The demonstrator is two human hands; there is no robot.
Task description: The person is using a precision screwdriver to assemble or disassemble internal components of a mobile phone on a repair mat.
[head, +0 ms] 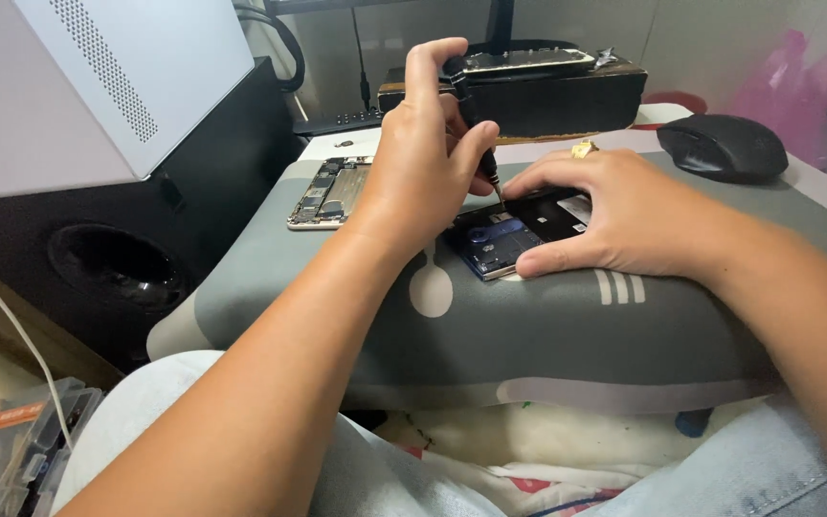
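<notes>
On the grey mat (528, 335), near its middle: an opened phone (519, 235), back cover off, dark inside with a bluish part and small metal pieces showing. Left hand (428, 158) clenched around a black screwdriver (476, 134), tip down on the phone's upper edge. Right hand (614, 215) spread flat, pressing the phone down, fingers covering its right half; not wrapped around anything. Gold ring (583, 148) on one finger. Left of the phone, apart from it, a second stripped phone frame (329, 191) with its board bare. Behind and to the right of the phone, a black mouse (723, 146). Directly behind, a dark box (528, 96) with a flat part on top, hard to make out. Screw under the tip too small to see; far left, a plastic parts case (11, 450) cut off by the edge.
</notes>
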